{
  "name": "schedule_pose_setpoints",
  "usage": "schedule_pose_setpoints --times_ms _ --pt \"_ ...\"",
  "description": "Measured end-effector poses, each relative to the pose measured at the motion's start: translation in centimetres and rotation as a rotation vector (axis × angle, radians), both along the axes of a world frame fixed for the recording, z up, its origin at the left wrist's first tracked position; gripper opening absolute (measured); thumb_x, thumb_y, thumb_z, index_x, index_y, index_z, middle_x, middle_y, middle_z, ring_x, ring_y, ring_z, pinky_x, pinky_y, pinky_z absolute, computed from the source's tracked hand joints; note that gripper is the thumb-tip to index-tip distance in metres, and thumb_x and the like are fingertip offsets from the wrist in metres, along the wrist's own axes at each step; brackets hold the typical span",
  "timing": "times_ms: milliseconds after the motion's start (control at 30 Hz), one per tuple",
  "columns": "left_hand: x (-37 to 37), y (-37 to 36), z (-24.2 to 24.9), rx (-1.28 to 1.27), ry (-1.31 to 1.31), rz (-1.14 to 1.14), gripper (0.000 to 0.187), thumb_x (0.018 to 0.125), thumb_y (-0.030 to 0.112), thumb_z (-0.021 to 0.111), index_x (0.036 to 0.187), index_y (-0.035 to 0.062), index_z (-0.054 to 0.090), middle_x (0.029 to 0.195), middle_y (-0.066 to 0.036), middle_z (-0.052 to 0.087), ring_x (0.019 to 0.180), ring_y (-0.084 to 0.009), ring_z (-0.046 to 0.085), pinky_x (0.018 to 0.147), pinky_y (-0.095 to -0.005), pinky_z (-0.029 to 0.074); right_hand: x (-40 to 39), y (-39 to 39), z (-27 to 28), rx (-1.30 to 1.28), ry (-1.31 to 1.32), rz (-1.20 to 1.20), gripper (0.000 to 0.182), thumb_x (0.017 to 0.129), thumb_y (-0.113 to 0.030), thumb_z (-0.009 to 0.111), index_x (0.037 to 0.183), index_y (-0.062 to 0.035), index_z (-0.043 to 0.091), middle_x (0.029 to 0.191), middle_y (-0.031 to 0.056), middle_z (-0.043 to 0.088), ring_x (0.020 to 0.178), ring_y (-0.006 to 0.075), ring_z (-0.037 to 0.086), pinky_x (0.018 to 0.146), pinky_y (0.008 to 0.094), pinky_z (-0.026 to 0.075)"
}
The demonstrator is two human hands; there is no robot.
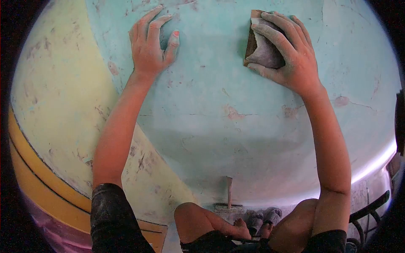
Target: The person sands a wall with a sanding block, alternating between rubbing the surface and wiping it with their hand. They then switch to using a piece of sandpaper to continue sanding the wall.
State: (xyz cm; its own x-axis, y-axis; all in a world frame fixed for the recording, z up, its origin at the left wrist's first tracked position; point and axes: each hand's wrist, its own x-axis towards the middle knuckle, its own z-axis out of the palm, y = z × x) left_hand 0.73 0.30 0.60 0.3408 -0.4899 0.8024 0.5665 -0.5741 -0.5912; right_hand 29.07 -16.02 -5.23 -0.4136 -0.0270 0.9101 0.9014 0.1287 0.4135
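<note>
Against the pale blue-green wall [202, 84], my left hand [152, 44] rests with its fingers spread and nothing in it. Grey dust coats the fingers of both hands. On the upper right, my right hand [291, 50] is wrapped round a sanding block [266, 48], a brown-edged block with a torn dark grey sheet over it, pressed to the wall. The wall shows cracks and small patches of bare or filled plaster. To the left of the blue-green area is a pale yellow section [55, 84] with brownish scuffs.
An orange wooden panel [46, 181] with dark lines runs along the lower left, beside purple sheeting [55, 223]. Below, near my bent legs, are a scraper-like tool [229, 192] and grey footwear [272, 215]. A black curved metal frame [369, 211] stands at the lower right.
</note>
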Motion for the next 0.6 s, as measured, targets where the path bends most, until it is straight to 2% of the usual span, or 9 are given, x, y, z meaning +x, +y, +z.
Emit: schedule_pose_setpoints --times_ms 367,433,567,600 --pt "0.1 0.0 0.1 0.022 -0.001 0.001 0.031 0.092 0.024 0.064 0.118 0.0077 0.061 0.134 -0.014 0.059 0.122 -0.0299 0.053 0.105 -0.0421 0.036 -0.1 -0.7 0.0 -0.065 -0.009 -0.016 0.083 0.06 -0.034 0.088 0.136 -0.0275 0.055 0.141 0.0039 0.051 0.132 0.0268 0.048 0.116 0.0504 0.034" --pt "0.0 0.0 0.1 0.022 -0.002 0.0 0.031 0.091 0.024 0.064 0.118 0.0079 0.061 0.134 -0.013 0.059 0.122 -0.0297 0.053 0.104 -0.0421 0.037 -0.1 -1.0 0.0 -0.122 -0.023 -0.102 0.087 0.06 -0.036 0.088 0.14 -0.0298 0.052 0.146 0.0044 0.048 0.135 0.0289 0.046 0.116 0.051 0.033" --pt "0.1 0.0 0.0 0.022 -0.013 -0.002 0.031 0.091 0.023 0.064 0.118 0.0082 0.061 0.134 -0.013 0.059 0.121 -0.0295 0.053 0.103 -0.0421 0.037 0.4 -0.7 0.6 -0.082 -0.068 -0.137 0.089 0.062 -0.038 0.087 0.142 -0.0315 0.05 0.148 0.0072 0.045 0.136 0.0318 0.044 0.116 0.0523 0.033" --pt "0.2 -0.1 0.0 0.025 -0.016 -0.002 0.031 0.091 0.023 0.064 0.118 0.0081 0.061 0.134 -0.013 0.059 0.121 -0.0295 0.053 0.103 -0.042 0.038 0.3 -0.3 1.2 -0.016 0.014 -0.099 0.089 0.063 -0.039 0.087 0.143 -0.031 0.049 0.148 0.0087 0.045 0.136 0.0326 0.043 0.116 0.0525 0.032"
